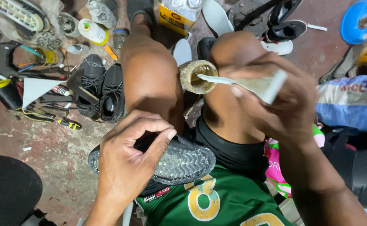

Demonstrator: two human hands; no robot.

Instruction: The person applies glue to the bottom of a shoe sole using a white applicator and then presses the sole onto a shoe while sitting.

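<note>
Left hand (127, 161) gripping grey shoe sole (183, 161) on lap. Right hand (275, 98) pinching white spatula (250, 83), tip dipped in glue pot (198, 76).

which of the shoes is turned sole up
The dark shoe on the lap, gripped by the left hand: its ridged sole faces up. The black pair on the floor sits upright, laces showing.

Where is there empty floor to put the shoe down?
Bare floor lies below the pair of black shoes, beside the left hand holding the shoe. Another bare patch sits near the blue bowl. The top left, with tools, is crowded.
</note>
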